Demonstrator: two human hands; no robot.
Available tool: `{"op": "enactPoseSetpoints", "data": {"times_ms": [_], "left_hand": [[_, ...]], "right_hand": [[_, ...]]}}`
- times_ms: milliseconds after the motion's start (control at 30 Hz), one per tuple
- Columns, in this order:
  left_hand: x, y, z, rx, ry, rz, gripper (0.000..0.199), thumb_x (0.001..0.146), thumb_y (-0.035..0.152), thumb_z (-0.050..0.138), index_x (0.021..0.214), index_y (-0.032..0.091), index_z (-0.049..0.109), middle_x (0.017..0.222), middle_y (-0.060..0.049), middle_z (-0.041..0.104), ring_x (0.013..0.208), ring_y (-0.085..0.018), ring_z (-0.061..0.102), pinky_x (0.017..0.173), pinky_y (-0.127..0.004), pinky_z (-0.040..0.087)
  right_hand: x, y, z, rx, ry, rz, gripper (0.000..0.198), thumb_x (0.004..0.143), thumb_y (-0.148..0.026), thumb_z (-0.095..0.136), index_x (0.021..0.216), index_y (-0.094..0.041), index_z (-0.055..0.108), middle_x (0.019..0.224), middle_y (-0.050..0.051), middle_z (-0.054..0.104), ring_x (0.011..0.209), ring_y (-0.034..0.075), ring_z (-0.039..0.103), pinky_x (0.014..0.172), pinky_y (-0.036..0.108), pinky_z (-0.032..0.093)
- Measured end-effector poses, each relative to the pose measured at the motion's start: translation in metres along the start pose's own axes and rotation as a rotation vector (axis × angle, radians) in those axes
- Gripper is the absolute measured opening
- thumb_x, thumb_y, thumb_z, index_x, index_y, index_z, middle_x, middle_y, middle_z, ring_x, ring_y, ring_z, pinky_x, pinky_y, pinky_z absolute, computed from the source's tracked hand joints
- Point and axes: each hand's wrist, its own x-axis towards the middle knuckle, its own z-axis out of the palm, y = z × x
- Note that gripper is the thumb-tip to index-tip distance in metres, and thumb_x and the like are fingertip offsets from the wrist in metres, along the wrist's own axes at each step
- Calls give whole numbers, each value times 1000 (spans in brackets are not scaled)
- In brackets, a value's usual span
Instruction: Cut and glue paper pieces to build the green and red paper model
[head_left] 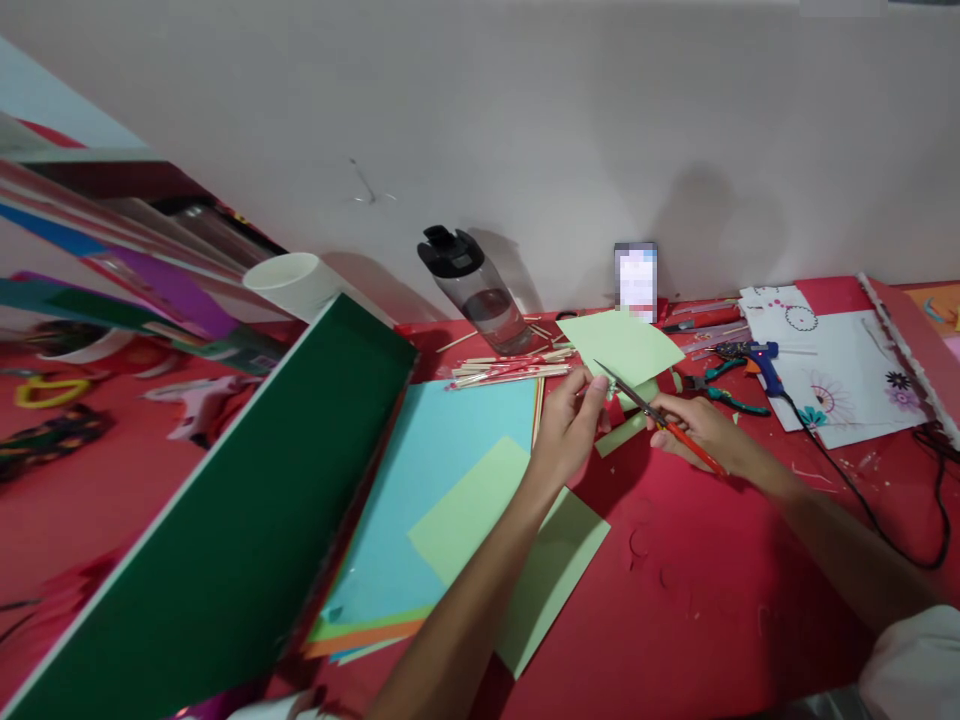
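Note:
My right hand [694, 425] grips scissors [701, 453] with orange handles; their dark blades point up and left, towards my other hand. Thumb and fingertips of my left hand [568, 420] are pinched together beside the blades, on a small pale green piece [611, 386] that looks like paper. Just beyond both hands lies a light green sheet [622, 345]. Under the blades is a light green strip [622, 436]. Another light green sheet [555, 580] lies partly below my left forearm, next to a stack of coloured paper with a light blue sheet [450, 430] on top.
A dark green board [217, 520] stands tilted at left. Along the wall are a water bottle [480, 295], thin sticks [514, 368] and a lit phone [636, 282]. To the right lie pliers [731, 395], a blue glue gun [765, 365] with a trailing cord, and decorated white paper [832, 370].

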Motion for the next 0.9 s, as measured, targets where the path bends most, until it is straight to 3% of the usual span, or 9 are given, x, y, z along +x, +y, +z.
{"op": "enactPoseSetpoints", "data": {"times_ms": [300, 700, 900], "left_hand": [[-1, -2, 0, -58, -25, -23, 28, 94, 46, 68, 86, 23, 52, 58, 8, 53, 49, -12, 54, 51, -24, 44], [0, -5, -1, -95, 48, -13, 27, 95, 46, 66, 87, 24, 52, 53, 8, 52, 46, -11, 52, 49, -22, 43], [3, -5, -2, -80, 79, -9, 28, 94, 46, 68, 87, 23, 54, 60, 8, 51, 46, -9, 52, 49, -22, 43]], "right_hand": [[2, 4, 4, 57, 44, -5, 38, 93, -56, 71, 94, -20, 59, 65, -7, 50, 57, 11, 39, 57, 25, 30], [1, -2, 0, 78, -44, 63, 38, 94, -55, 68, 96, -19, 60, 68, -5, 50, 57, 11, 42, 58, 26, 34], [-1, -8, -2, 153, -106, 129, 39, 96, -59, 65, 97, -21, 59, 61, -7, 46, 50, 11, 39, 49, 24, 32]]}}
